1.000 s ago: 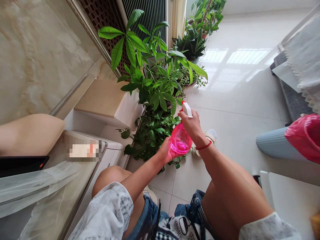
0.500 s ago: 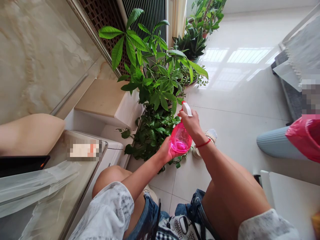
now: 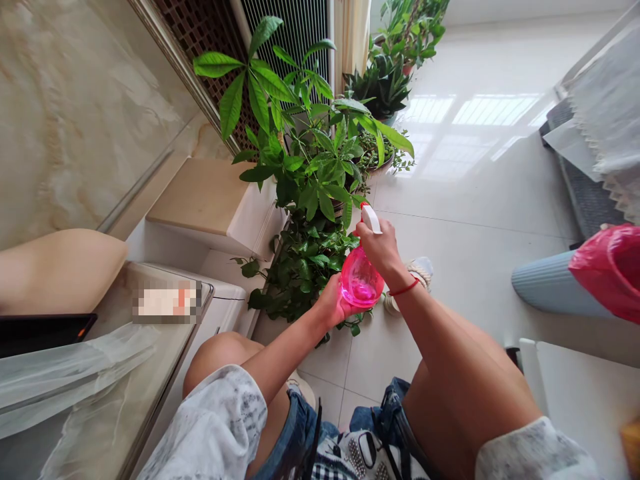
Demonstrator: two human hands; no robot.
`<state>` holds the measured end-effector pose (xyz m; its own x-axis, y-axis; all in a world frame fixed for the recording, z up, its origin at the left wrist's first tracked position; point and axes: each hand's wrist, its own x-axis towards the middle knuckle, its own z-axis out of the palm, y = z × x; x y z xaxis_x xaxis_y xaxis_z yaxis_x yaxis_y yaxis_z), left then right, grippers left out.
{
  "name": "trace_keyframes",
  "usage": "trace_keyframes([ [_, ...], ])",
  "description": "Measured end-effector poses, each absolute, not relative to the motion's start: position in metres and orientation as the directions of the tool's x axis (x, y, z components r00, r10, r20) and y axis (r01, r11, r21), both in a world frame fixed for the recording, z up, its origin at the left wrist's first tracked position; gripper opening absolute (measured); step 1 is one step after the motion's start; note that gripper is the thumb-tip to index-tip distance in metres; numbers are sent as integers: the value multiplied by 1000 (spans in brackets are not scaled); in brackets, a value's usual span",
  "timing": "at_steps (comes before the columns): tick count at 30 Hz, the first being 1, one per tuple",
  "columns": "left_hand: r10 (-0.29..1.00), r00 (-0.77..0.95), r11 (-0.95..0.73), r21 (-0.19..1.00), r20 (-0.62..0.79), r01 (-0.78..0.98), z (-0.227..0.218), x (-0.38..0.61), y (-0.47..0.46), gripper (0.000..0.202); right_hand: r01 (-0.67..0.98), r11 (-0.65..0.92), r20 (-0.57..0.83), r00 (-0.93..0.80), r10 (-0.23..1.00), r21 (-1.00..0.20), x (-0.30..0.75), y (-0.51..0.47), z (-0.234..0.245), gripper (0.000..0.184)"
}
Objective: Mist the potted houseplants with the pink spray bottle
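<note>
I hold a pink translucent spray bottle (image 3: pixel 359 280) with a white trigger head in both hands, above the tiled floor. My left hand (image 3: pixel 331 303) cups the bottle's round base from below. My right hand (image 3: pixel 381 248), with a red string on its wrist, wraps round the neck and trigger. The nozzle points at a leafy green potted plant (image 3: pixel 310 167) just beyond it, with a low trailing plant (image 3: pixel 300 270) beneath. I am crouching, and both my knees show at the bottom.
More potted plants (image 3: pixel 387 83) stand further back along the wall grille. A white step unit with a beige top (image 3: pixel 210 200) is at the left, a glass-topped table (image 3: pixel 125 373) nearer. A grey ribbed bin with a red bag (image 3: pixel 600 280) stands at the right.
Hardly anything differs. My hands and the bottle stay in place; the view has shifted very slightly.
</note>
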<state>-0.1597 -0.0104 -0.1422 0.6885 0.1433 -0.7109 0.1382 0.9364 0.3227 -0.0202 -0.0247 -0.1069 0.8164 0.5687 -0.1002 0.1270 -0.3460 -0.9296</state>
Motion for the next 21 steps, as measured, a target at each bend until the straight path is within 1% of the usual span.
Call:
trace_keyframes([
  [5, 152, 688, 927, 344, -709, 150, -139, -161, -11, 42, 104, -340, -104, 835, 541, -935, -22, -25, -103, 16],
  [8, 164, 688, 921, 359, -707, 149, -138, -161, -11, 44, 90, -342, -121, 828, 548, -935, -23, -25, -100, 17],
  [12, 161, 688, 927, 348, -707, 141, -139, -161, -11, 45, 74, -339, -139, 816, 561, -938, -23, -24, -100, 17],
  [21, 153, 692, 938, 325, -705, 123, -141, -160, -10, 44, 46, -353, -150, 848, 509, -934, -23, -23, -99, 12],
])
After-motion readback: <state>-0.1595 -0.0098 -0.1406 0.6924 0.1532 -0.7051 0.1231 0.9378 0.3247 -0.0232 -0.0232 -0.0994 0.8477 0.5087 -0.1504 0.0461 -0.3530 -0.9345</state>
